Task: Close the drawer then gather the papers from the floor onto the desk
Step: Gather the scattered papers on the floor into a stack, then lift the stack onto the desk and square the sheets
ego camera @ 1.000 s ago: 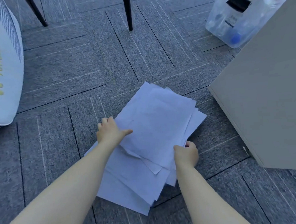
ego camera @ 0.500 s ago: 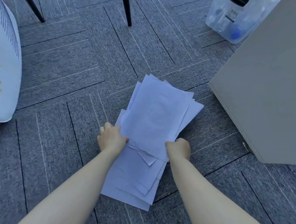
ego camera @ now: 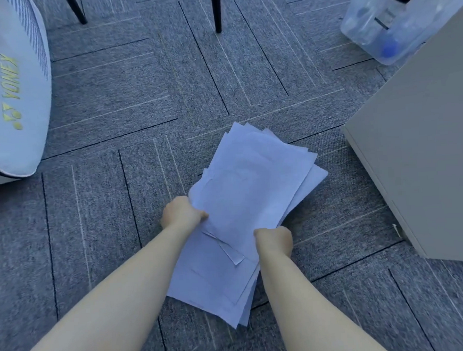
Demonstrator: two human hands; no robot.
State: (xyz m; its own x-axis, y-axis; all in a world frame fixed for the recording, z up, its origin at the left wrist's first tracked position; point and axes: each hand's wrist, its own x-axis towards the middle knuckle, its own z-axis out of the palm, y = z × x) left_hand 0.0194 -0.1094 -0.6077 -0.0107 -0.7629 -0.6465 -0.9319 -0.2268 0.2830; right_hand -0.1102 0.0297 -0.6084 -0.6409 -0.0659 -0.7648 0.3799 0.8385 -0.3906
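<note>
A loose stack of white papers lies on the grey carpet in the middle of the view, its sheets fanned and overlapping. My left hand is closed on the stack's left edge. My right hand is closed on its right edge, a little nearer to me. Both forearms reach in from the bottom. The beige drawer cabinet stands at the right; only its flat side and top show, and the drawer front is hidden.
A white racket bag with yellow lettering lies at the far left. Two black chair legs stand at the top. A clear plastic water jug rests on the floor behind the cabinet.
Both hands have pushed inward, squeezing the spread sheets into a narrower, tidier stack. The left hand went from flat on the paper to gripping its edge.
</note>
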